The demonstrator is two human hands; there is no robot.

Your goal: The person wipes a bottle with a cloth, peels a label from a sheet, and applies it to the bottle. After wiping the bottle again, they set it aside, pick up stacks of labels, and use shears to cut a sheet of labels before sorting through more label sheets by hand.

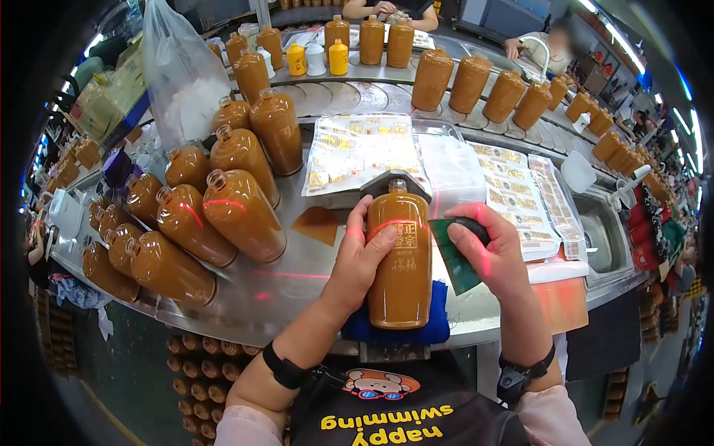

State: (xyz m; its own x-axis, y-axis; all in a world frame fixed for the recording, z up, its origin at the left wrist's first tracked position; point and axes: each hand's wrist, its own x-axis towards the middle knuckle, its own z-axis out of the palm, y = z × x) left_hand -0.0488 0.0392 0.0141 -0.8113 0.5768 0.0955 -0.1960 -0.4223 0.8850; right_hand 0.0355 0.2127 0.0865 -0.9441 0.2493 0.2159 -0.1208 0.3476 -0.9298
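A glossy brown bottle with gold lettering lies tilted on a blue cloth, its open neck pointing away from me. My left hand grips its left side, thumb on the front beside the lettering. In my right hand is a green scraper blade with a dark handle, held just right of the bottle. A red laser line crosses the bottle's upper part and my right hand. Behind the neck a metal angled support shows in part.
Several brown bottles crowd the steel table at left. Sheets of gold decals lie behind the support, more decal sheets at right near a sink. More bottles stand on the conveyor; a person's hands are beyond.
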